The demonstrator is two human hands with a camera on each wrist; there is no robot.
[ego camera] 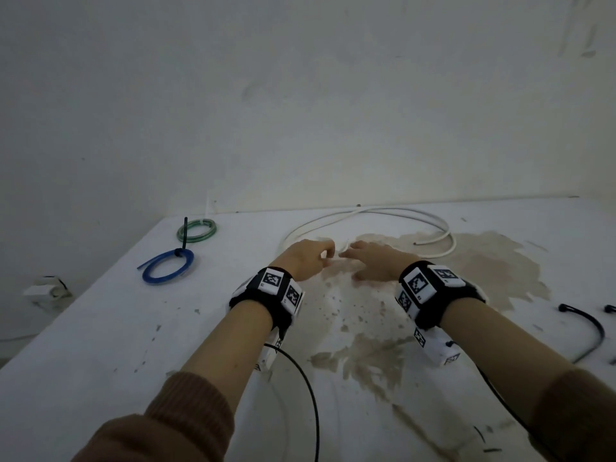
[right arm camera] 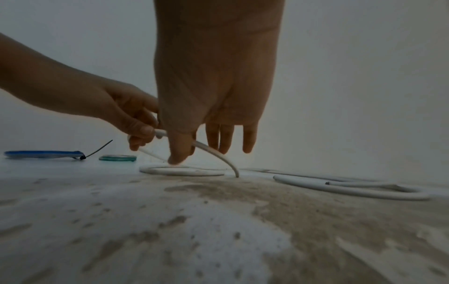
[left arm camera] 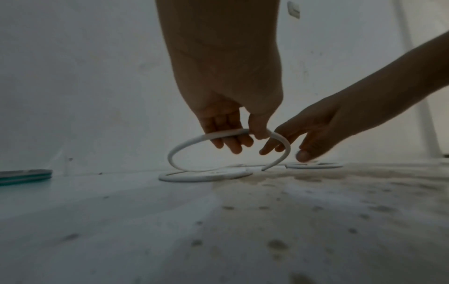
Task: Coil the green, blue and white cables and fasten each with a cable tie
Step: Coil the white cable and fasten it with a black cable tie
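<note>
The white cable (ego camera: 366, 216) is laid in loose, wide loops on the stained white tabletop (ego camera: 100, 345), near the wall, and one end of it is raised from the surface. This raised part is pinched by the left hand (ego camera: 305, 261): in the left wrist view the cable is seen between the thumb and the curled fingers (left arm camera: 229, 143), and from there it bends down in an arc until its tip is close to the tabletop. The grip of the left hand is thus clamped on the white cable. The right hand (ego camera: 373, 260) is held just beside the left one. Its fingers are nearly straight and pointed downward, and its thumb (right arm camera: 178, 151) is placed against the same raised part; whether the cable is really gripped by this hand cannot be told.

On the left side of the tabletop, well apart from the hands, the blue cable (ego camera: 168, 266) and the green cable (ego camera: 197, 230) are found, each already coiled and closed with a black cable tie (ego camera: 184, 228). More loose black ties (ego camera: 590, 331) are seen at the right edge.
</note>
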